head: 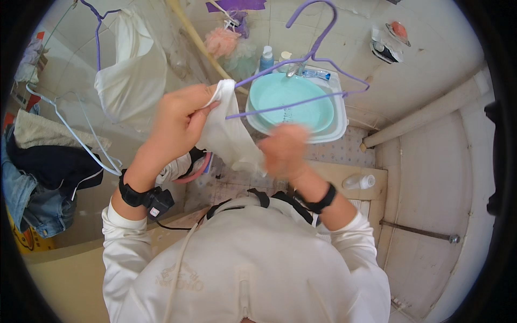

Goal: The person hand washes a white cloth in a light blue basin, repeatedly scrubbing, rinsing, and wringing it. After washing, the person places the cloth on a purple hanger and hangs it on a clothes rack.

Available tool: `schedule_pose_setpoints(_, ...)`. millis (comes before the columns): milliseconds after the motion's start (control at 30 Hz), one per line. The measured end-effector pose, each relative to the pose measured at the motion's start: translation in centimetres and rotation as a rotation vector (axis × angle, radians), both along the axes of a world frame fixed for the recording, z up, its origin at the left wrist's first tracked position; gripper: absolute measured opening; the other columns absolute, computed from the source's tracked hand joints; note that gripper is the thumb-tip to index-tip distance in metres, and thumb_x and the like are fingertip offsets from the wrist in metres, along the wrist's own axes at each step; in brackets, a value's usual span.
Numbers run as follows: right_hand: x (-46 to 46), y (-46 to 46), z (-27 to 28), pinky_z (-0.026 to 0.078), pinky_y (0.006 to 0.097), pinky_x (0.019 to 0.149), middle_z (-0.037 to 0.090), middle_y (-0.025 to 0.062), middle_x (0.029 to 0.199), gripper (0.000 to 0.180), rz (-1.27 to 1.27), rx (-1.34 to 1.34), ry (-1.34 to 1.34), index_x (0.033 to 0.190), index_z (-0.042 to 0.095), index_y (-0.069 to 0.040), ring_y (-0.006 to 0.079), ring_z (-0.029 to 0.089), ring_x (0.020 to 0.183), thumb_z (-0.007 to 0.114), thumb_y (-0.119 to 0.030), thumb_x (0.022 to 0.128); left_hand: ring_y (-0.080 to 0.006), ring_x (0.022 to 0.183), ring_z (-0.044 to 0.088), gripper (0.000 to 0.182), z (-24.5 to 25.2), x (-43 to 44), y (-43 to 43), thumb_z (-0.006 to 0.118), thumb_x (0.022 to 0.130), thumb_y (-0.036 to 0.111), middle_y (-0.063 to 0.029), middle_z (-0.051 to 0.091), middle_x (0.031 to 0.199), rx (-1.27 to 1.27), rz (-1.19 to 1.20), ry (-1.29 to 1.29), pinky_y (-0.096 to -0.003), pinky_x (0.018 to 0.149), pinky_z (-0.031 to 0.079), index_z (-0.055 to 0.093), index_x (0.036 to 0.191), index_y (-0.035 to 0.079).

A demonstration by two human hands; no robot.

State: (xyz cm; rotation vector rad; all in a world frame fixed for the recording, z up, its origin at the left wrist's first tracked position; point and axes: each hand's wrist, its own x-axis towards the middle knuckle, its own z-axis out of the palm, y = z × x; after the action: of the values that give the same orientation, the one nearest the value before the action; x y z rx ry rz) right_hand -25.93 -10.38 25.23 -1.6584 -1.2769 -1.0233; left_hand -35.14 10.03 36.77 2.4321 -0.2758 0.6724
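Note:
My left hand (185, 117) pinches the edge of a white cloth garment (232, 137) where it meets the left end of a purple clothes hanger (291, 107). The cloth hangs over that end of the hanger, whose hook points up and whose right end is bare. My right hand (284, 149) is blurred, at the lower right edge of the cloth; whether it grips the cloth is unclear. Behind the hanger, a turquoise basin (299, 87) sits in a white washbasin (341, 127).
At the left hang another white garment (133, 80) on a purple hanger, a pale blue hanger (72, 129) and jeans (44, 206). Bottles, including a blue one (266, 59), stand behind the basin. A clear bottle (359, 182) lies on a ledge. A large pipe (424, 109) runs along the right wall.

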Motion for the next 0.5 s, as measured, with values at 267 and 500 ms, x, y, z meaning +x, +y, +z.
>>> schedule_pose_setpoints(267,0.4,-1.2,-9.2,0.037,0.0382,0.09,0.06,0.0085,0.103,0.039,0.157,-1.263,0.361,0.093,0.068,-0.003,0.024,0.051,0.104,0.072,-0.039,0.076,-0.0209,0.065,0.053,0.009,0.3,-1.9,2.8,0.06,0.085,0.0,-0.0111,0.058,0.073,-0.125,0.182,-0.04,-0.0309,0.06,0.041,0.064,0.092,-0.004)
schedule_pose_setpoints(500,10.9,-12.4,2.9,0.045,0.0419,0.088,0.061,0.014,0.103,0.022,0.304,-0.92,0.312,0.077,0.062,-0.004,0.0317,0.056,0.108,0.078,-0.009,0.063,-0.0223,0.066,0.05,0.012,-3.5,-7.7,8.3,0.061,0.083,0.001,-0.0103,0.054,0.072,-0.035,0.093,0.086,-0.0321,0.062,0.039,0.064,0.093,-0.005)
